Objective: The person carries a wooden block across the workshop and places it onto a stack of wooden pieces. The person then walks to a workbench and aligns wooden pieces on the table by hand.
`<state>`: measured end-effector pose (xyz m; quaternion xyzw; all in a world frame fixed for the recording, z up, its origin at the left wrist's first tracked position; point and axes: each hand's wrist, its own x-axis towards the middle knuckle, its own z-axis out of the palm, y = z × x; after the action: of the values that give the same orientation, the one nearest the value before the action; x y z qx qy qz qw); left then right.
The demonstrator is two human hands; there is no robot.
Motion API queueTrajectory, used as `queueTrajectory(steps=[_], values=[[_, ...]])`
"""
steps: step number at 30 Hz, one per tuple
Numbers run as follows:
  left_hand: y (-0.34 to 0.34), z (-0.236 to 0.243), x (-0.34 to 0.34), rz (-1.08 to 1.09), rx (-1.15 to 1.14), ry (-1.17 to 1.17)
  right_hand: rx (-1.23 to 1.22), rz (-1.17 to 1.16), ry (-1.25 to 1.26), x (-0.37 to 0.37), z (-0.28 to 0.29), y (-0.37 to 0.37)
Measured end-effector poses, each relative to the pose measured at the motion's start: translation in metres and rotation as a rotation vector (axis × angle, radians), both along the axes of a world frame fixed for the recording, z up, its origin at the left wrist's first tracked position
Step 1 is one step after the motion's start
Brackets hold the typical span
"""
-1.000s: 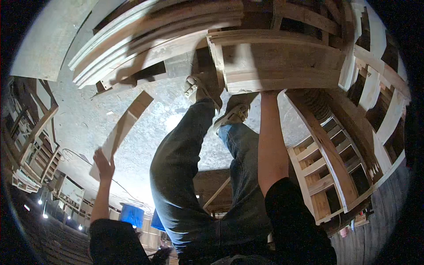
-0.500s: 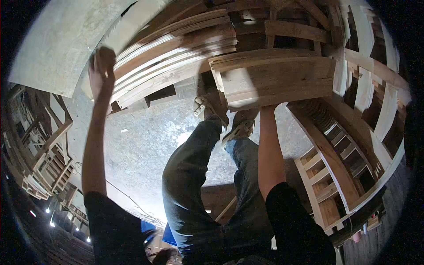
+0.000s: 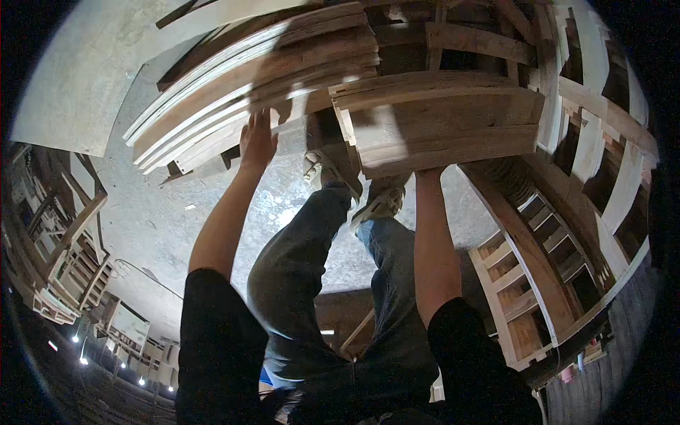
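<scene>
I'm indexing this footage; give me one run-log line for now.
left hand: fingers extended at plank stack, contact unclear | right hand: fingers hidden by stacked boards

stacked boards (image 3: 453, 127) hide the right fingers.

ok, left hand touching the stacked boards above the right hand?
Apart. Head view: the left hand sits left of the stacked boards, a clear gap between.

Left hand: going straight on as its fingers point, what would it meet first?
The left hand would probably meet the left board stack first; its fingertips overlap the near edge, though contact is unclear.
</scene>
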<state>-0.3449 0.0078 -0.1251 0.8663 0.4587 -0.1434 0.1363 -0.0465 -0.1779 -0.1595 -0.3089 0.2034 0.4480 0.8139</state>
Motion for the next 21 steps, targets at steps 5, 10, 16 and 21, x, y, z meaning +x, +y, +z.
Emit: queueTrajectory(steps=[5,10,16,21], values=[[-0.009,-0.026,0.055,0.083,0.040,0.125,0.070,0.016,-0.006,0.012,-0.010,-0.007],[-0.001,-0.053,0.031,0.081,0.228,-0.055,0.231,-0.013,0.064,-0.005,0.004,0.005],[-0.020,-0.062,0.018,0.099,0.137,-0.237,-0.189,0.072,-0.187,0.028,0.008,-0.018],[-0.008,-0.050,-0.084,0.278,0.038,0.039,-0.250,0.037,-0.162,0.000,0.020,0.008]])
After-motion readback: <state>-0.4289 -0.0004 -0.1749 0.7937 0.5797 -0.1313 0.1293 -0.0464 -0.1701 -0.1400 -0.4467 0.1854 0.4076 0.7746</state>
